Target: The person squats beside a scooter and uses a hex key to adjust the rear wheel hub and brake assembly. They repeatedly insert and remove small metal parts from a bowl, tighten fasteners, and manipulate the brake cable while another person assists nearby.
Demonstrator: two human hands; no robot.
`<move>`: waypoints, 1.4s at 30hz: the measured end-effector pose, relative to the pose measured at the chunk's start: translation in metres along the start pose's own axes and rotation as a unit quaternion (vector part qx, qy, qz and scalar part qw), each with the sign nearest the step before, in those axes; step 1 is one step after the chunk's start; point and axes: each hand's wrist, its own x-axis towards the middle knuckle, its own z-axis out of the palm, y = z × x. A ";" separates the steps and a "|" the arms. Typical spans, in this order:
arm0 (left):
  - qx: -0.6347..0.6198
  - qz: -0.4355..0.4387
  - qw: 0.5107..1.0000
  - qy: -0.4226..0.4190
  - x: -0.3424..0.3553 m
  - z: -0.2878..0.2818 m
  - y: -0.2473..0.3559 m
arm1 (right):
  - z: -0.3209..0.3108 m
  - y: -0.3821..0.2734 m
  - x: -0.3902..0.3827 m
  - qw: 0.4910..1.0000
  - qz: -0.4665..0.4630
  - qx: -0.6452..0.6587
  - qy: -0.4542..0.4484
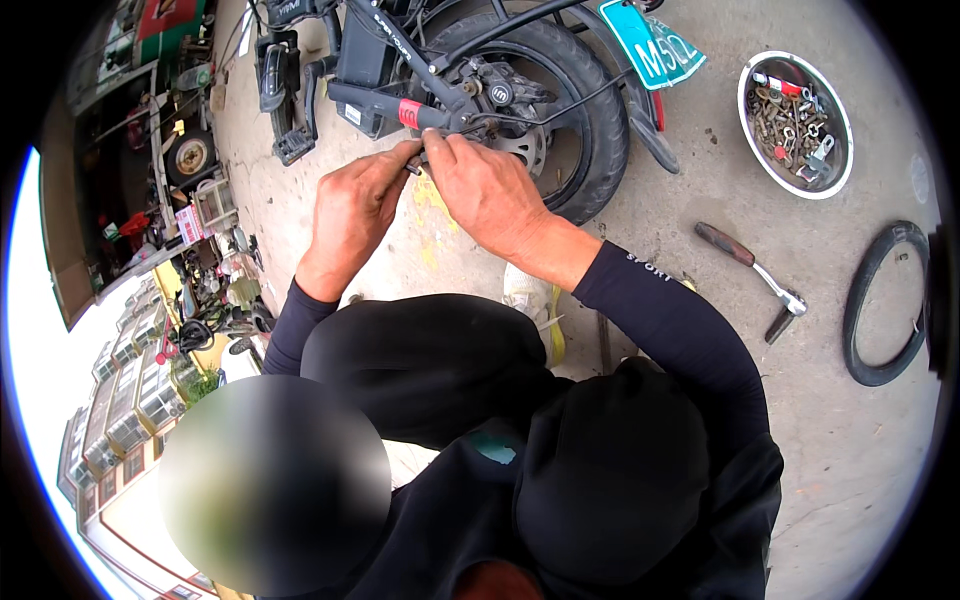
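Note:
My left hand (355, 210) and my right hand (490, 195) meet in front of the rear end of an electric bike (375, 50). Their fingertips pinch a small dark metal piece (414, 165); its kind is too small to make out, and the fingers cover most of it. Just beyond the hands are the swingarm (370, 103) with a red band, the brake caliper (507, 92) and the rear wheel (607, 140) with its black tyre. Whether the piece touches the bike I cannot tell.
On the ground to the right lie a ratchet wrench (757, 270) with a socket and a black tyre (860, 340). A metal bowl (744, 115) of bolts, nuts and small parts stands at the far right. My shoe (525, 290) is below the wheel. Clutter and a loose wheel (190, 157) fill the left.

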 end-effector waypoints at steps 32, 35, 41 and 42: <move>-0.390 -0.453 0.770 -0.223 0.032 -0.031 0.032 | 0.005 0.015 0.009 1.000 -0.024 0.008 -0.002; -0.184 -0.317 0.891 -0.267 0.036 -0.034 0.032 | 0.003 0.016 0.007 1.000 -0.029 -0.011 0.001; 0.220 0.133 0.946 -0.197 0.042 -0.047 0.006 | 0.001 0.017 0.009 0.995 -0.059 -0.077 0.010; 0.229 0.131 0.946 -0.186 0.041 -0.048 0.003 | 0.001 0.017 0.009 0.994 -0.061 -0.094 0.002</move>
